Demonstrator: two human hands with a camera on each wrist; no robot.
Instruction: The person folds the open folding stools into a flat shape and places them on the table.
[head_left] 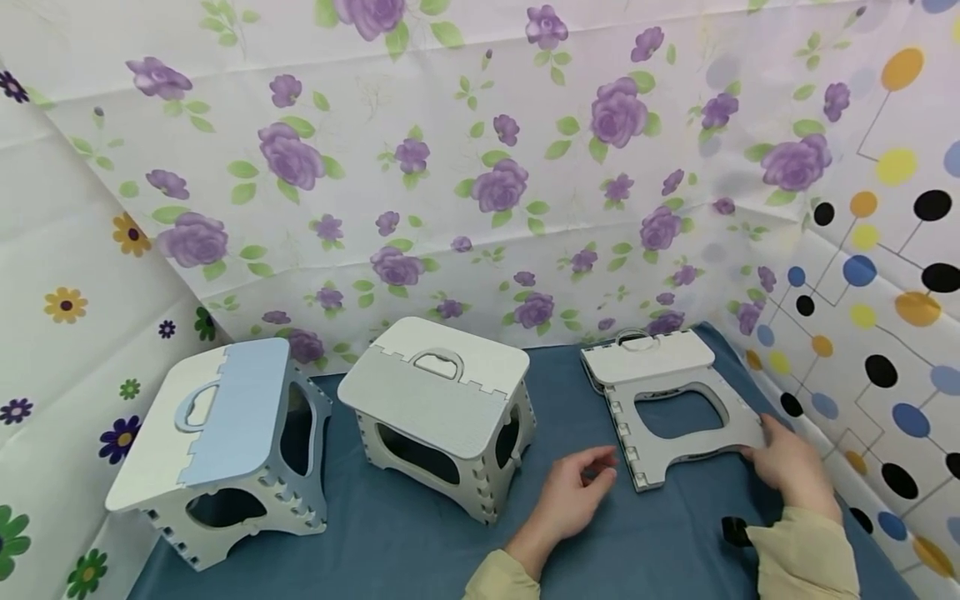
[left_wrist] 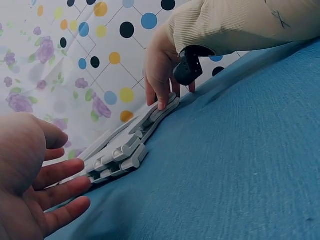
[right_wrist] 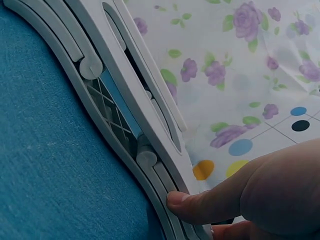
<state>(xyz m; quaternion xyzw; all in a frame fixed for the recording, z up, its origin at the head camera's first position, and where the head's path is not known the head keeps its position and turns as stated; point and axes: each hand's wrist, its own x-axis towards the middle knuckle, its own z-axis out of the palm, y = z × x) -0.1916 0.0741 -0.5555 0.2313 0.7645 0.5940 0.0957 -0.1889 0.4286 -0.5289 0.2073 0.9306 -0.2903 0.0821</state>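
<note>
- where was the folded stool [head_left: 652, 446]?
- it lay flat on the blue cloth [head_left: 390, 558], toward the right, near the corner where the purple-flowered sheet [head_left: 442, 225] met the dotted sheet [head_left: 847, 279]. its white top panel [head_left: 652, 360] was at the back, with a small handle [head_left: 636, 340] at the far edge, and the grey leg panel with its wide opening faced up.
- and the right hand [head_left: 795, 467], what was that doing?
- grasping it, by the near right corner. in the right wrist view the thumb [right_wrist: 192, 206] pressed on the edge of the stacked panels, and round joints [right_wrist: 91, 67] showed between the layers.
- was the left hand [head_left: 573, 492] gripping it too?
- no, that one was released. it hovered just beside the near left corner, fingers loosely bent and a little spread, apart from the plastic.
- what else stood there?
- two unfolded stools, both upright. the pale grey and white stool [head_left: 442, 400] was in the middle, to the left of the left hand. the blue and white stool [head_left: 247, 417] was at the far left, near a sheet with small bright flowers [head_left: 60, 250]. each had a handle set into its top.
- anything on the person?
- beige sleeves [head_left: 806, 554] on both arms, and a black device [left_wrist: 188, 65] at the right wrist.
</note>
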